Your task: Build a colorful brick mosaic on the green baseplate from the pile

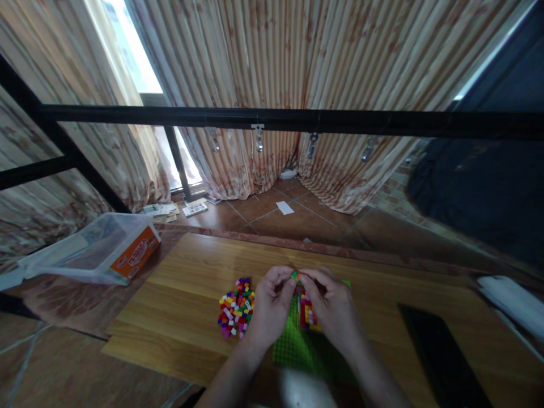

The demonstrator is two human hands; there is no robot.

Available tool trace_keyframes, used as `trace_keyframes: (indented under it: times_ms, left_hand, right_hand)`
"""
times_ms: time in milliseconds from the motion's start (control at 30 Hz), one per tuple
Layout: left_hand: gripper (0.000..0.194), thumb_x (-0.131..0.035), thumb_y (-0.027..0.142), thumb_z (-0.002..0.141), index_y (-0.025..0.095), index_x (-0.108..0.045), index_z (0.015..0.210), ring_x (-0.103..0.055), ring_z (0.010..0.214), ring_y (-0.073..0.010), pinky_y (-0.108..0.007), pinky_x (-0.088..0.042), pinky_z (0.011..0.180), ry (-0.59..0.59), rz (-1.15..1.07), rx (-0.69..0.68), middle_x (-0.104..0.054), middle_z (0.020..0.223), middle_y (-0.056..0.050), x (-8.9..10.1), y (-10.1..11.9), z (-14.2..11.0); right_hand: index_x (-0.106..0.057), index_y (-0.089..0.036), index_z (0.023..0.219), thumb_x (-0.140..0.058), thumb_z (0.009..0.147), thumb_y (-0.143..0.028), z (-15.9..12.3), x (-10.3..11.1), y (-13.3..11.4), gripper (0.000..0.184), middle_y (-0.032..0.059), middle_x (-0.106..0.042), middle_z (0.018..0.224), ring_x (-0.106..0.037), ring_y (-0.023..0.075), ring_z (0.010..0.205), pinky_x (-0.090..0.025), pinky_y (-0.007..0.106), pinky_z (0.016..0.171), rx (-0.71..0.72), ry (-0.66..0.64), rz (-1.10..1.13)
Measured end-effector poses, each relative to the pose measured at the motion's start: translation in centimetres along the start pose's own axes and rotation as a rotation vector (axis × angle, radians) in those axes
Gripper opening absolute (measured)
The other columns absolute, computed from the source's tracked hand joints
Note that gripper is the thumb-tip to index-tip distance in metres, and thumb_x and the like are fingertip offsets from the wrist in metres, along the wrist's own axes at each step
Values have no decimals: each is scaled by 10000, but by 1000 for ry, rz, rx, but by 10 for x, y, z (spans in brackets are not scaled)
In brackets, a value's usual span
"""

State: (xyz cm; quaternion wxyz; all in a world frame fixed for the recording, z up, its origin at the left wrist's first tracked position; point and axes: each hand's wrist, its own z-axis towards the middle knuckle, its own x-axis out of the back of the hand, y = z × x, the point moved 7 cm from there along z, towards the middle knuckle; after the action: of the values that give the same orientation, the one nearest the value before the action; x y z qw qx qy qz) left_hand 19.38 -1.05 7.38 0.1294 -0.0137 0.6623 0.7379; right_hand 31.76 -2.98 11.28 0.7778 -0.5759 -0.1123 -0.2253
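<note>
My left hand (270,303) is closed, with thumb and forefinger pinched on a small green toy brick (294,275). Meeting it at the fingertips, my right hand (335,303) is also pinched closed. A bit of orange shows between the two hands, too small to make out clearly. Beneath them lies a green baseplate (293,347), bearing a block of red, yellow and pink bricks (307,317) partly covered by my right hand. To the left of my left hand, a loose pile of multicoloured bricks (236,309) rests on the wooden table (182,306).
A black flat object (442,351) lies on the table's right side, with a white item (512,300) beyond it. At the left stands a clear plastic bin (97,255) with an orange label. A black rail (280,118) crosses in front of the curtains.
</note>
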Motion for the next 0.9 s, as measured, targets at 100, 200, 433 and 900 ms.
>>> trace_keyframes:
  times_ms: [100,200,433,900]
  left_hand:
    - [173,-636,307,857,162,-615,950,-644,823,-152,-253,-496,755,-9,-10,-16,-703,889,-49,-2,0,1]
    - [162,-645,304,842,157,-620,904,-630,780,-139,-248,-496,735,4,-20,-30,-693,854,-39,-1,0,1]
    - [157,-695,287,759,148,-623,766,-563,589,-89,-213,-469,597,25,-66,31,-639,666,17,-2,0,3]
    - [189,-719,250,652,160,-610,777,-599,603,-100,-227,-505,599,132,-22,244,-623,670,35,16,-33,7]
  right_hand:
    - [-737,-237,957,-536,937,-352,-1,0,2,232,45,-676,877,-651,181,827,-497,295,754,16,-2,6]
    - [-745,-238,945,-561,924,-357,-1,2,5,220,43,-671,880,-645,177,831,-504,290,745,41,2,45]
    - [-770,-247,897,-585,909,-345,-3,4,7,210,43,-680,884,-651,175,835,-514,286,734,68,-11,47]
    - [-787,-283,742,-760,722,-365,-2,40,53,89,37,-672,954,-630,215,945,-471,386,889,-121,-153,35]
